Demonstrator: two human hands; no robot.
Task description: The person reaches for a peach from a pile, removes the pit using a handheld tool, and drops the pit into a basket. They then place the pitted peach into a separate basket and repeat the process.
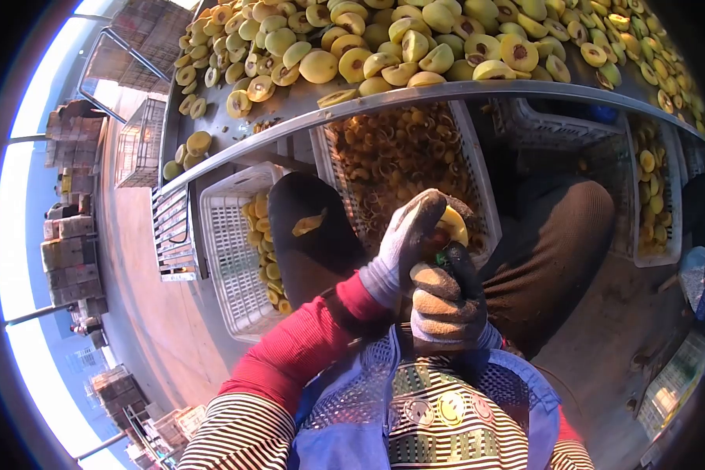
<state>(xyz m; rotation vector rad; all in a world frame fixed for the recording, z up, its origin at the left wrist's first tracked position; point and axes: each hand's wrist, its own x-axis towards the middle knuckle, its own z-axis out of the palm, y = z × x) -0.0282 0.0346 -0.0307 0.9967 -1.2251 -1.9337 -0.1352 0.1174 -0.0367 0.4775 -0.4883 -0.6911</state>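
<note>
Both hands meet above my lap, in gloves with light backs and dirt-darkened fingers. My left hand [407, 243] is closed round a halved yellow peach [457, 225], its cut side partly showing. Just below it, my right hand [449, 301] forms a fist against the fruit. A small green part [442, 258] of a tool peeks out at the top of that fist; the remainder is hidden by the fingers. Beneath the hands, a crate [486, 184] holds brown-orange pits and curled scraps.
Many halved peaches [415, 47] cover the metal table, whose raised rim [352, 110] runs in front of me. White crates with peach pieces stand at left [231, 258] and right [656, 254] of my knees. Stacked crates [70, 258] line the far left.
</note>
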